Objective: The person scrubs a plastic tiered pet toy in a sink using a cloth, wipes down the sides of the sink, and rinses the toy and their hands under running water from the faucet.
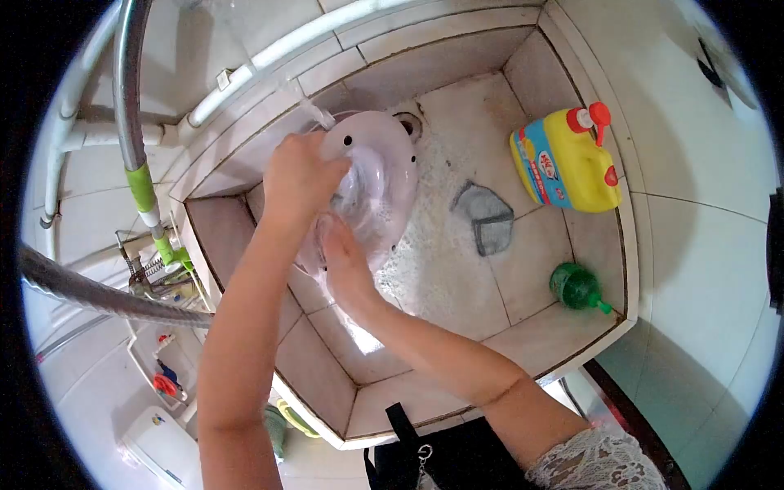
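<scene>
A pale pink plastic basin (398,180) with dark dots on its rim is tilted in the tiled sink, near the back left. My left hand (304,175) has its fingers curled at the basin's upper left edge, beside a clear, wet area inside it. Lower down, my right hand (341,249) lies against the basin's lower left side, its fingertips close to my left hand. What either hand grips, if anything, is hard to make out. A folded grey cloth (487,219) lies on the wet sink floor, right of the basin.
A yellow detergent jug (563,159) with a red cap stands at the sink's right side, and a green bottle (578,287) is below it. The drain (408,124) is behind the basin. A metal hose (110,298) and pipes run along the left.
</scene>
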`<state>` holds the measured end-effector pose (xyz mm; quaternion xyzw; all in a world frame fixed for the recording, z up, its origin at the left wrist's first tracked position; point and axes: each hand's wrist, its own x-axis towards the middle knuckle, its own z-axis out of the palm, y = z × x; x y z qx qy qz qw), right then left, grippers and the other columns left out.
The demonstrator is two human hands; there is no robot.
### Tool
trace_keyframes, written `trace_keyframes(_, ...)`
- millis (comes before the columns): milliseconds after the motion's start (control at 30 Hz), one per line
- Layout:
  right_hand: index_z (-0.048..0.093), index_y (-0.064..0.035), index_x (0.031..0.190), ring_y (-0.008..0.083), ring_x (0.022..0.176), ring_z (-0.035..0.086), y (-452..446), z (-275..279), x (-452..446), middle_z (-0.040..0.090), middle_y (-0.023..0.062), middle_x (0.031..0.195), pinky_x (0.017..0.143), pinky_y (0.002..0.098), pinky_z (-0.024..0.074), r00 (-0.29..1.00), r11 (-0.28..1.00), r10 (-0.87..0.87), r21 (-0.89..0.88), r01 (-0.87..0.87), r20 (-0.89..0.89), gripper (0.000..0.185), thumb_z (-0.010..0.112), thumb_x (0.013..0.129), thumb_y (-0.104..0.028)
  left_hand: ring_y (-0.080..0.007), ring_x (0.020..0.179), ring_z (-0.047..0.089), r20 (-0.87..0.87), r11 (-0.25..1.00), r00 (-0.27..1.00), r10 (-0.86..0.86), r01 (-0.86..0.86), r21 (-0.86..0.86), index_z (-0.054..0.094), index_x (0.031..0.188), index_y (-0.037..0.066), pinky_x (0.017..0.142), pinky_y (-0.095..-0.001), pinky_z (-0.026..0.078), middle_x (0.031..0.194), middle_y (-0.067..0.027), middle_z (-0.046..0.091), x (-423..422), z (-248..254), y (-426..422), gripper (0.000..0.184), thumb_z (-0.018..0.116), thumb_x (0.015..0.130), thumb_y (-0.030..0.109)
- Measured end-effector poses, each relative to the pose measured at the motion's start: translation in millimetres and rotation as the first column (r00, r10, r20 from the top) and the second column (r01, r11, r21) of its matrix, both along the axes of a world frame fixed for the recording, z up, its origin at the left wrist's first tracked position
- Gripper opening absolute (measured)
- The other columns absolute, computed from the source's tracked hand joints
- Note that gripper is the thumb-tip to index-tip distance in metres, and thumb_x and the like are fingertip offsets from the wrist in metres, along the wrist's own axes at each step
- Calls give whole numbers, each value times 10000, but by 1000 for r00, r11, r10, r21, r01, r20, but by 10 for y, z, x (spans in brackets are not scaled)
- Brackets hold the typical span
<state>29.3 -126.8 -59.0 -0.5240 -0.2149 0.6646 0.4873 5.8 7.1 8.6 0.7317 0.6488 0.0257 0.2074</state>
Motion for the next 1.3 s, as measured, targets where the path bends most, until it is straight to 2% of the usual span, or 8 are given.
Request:
trace_keyframes(200, 549, -100, 1161, 262, 1267, 335, 207, -1207, 1234, 389, 140, 1344, 1052, 441, 245, 424, 687, 173, 200, -698, 889, 378, 541, 786, -144, -398, 827, 578, 85, 996, 992, -89, 87, 36, 641, 837, 7, 751, -424, 466, 885, -253, 597, 6, -38, -50, 286, 623, 635, 208)
trace_keyframes(300, 576, -56, 1092, 285, 1168, 424, 965, -844, 1600, 414, 166, 1309, 1028, 401, 295, 18, 174, -444, 106, -979, 896, 308, 557, 796, -139, -396, 836, 578, 122, 995, 988, -98, 99, 5, 648, 832, 12, 761, -420, 464, 825, -248, 603, 47, -92, 30, 278, 613, 636, 205)
trace_keyframes(400, 598, -56, 1063, 296, 1168, 419, 712, -867, 1368, 429, 161, 1297, 1028, 381, 299, 112, 460, -343, 271, -846, 932, 285, 569, 789, -129, -393, 824, 582, 66, 995, 994, -84, 80, 57, 646, 821, 12, 747, -430, 468, 809, -245, 605, 53, -127, 20, 268, 612, 629, 196)
trace_keyframes(500, 335, -100, 1349, 250, 1289, 290, -173, -1346, 611, 333, 120, 1378, 1062, 352, 209, 720, 861, -70, 406, -305, 690, 479, 462, 891, -163, -388, 802, 592, 24, 997, 997, -75, 74, 23, 644, 816, 10, 731, -435, 473, 807, -241, 610, 36, -73, 23, 289, 637, 644, 243)
trace_keyframes(667, 324, -33, 1331, 374, 1263, 291, 102, 102, 20, 329, 256, 1336, 1052, 397, 211, 991, 957, -125, 269, 109, 42, 430, 369, 925, -165, -374, 765, 608, 51, 999, 998, -34, 34, 7, 655, 826, 20, 722, -426, 478, 791, -226, 621, 6, -116, -8, 367, 668, 667, 350)
trace_keyframes(800, 472, -43, 1134, 292, 1023, 440, -128, -256, -22, 476, 169, 1074, 939, 396, 336, 941, 984, -78, 176, 20, 330, 279, 453, 903, -198, -363, 753, 612, 111, 999, 994, -4, 8, -37, 665, 827, 30, 708, -421, 478, 778, -211, 629, 105, -40, -1, 357, 671, 677, 355)
trace_keyframes(1000, 559, -31, 1051, 340, 1121, 403, 260, -1005, 1131, 429, 168, 1231, 930, 458, 311, 18, 756, -261, 216, -619, 965, 333, 566, 733, -131, -373, 758, 604, -1, 976, 981, -194, 194, 101, 666, 834, 30, 695, -424, 473, 765, -216, 622, 51, -144, -56, 366, 660, 699, 370)
trace_keyframes(1300, 574, -65, 980, 304, 933, 494, -402, -954, 645, 555, 135, 983, 794, 444, 359, 348, 914, 2, 140, -382, 937, 291, 594, 731, -215, -378, 754, 601, -24, 995, 995, -96, 96, 14, 663, 834, 39, 692, -433, 466, 765, -219, 614, 63, -80, -65, 394, 622, 738, 419)
